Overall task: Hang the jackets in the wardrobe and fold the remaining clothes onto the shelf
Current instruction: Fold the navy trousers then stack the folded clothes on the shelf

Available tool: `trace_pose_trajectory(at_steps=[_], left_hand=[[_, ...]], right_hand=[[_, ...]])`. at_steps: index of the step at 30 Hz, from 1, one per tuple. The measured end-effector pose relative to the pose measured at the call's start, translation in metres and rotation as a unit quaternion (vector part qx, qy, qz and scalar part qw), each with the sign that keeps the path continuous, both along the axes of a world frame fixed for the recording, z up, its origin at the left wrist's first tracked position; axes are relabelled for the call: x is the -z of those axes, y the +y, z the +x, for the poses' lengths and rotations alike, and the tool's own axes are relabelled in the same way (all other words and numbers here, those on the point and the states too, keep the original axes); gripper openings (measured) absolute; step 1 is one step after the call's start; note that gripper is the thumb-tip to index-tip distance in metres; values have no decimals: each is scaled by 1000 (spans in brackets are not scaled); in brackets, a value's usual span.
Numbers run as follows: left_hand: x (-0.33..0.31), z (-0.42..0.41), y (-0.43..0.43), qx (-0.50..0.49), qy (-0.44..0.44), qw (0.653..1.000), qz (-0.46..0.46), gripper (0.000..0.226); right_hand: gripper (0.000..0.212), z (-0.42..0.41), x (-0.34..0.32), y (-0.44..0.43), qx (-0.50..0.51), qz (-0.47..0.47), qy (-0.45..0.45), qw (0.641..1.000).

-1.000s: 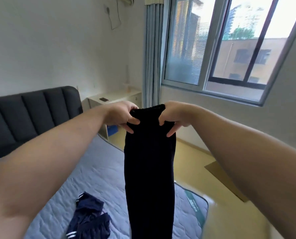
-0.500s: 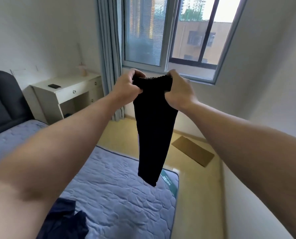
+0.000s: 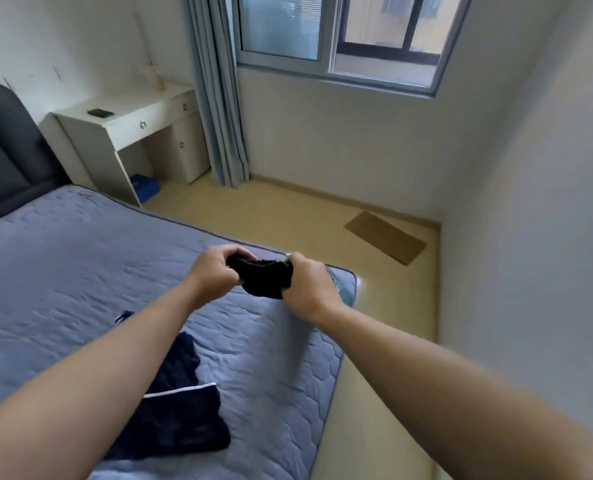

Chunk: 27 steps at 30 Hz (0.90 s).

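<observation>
A black garment (image 3: 264, 280), bunched and dark, is gripped at frame centre by the left hand (image 3: 212, 275) and right hand (image 3: 305, 289), stretched left-right above the bed (image 3: 80, 258).

two hands, two garments, one bed

one left hand (image 3: 212, 275) and one right hand (image 3: 305, 289) share one black garment (image 3: 264, 277) between their fingers. one navy garment (image 3: 181, 420) lies below the left fingers on the one mattress (image 3: 80, 258). beyond the fingers: one headboard (image 3: 4, 150), one white desk (image 3: 125, 123) with three round knobs (image 3: 143, 124), one phone (image 3: 100, 113), one blue box (image 3: 145, 186), one curtain (image 3: 219, 98), one window (image 3: 340, 39). past the right fingers: one cardboard sheet (image 3: 385, 240).
</observation>
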<state>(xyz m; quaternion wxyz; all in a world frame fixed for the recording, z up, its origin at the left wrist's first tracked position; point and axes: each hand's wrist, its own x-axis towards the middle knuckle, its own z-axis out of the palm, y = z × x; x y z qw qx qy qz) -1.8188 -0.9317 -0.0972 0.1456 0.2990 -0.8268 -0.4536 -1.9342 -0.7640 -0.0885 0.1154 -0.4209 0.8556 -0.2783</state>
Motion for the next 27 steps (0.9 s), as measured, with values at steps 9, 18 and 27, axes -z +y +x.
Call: trace_pose_trajectory(at_steps=[9,18,27], left_hand=[[151,159,112,32,-219,974,43,52],[219,342,185,-28,-293,951,98,55],[260,480,218,-17,-327,941,81,51]], right_hand=[[21,175,161,113,-34,198,-95,975],[22,330,207,170,-132,284,-172,934],[21,472,251,188,-179,338,-201,902]])
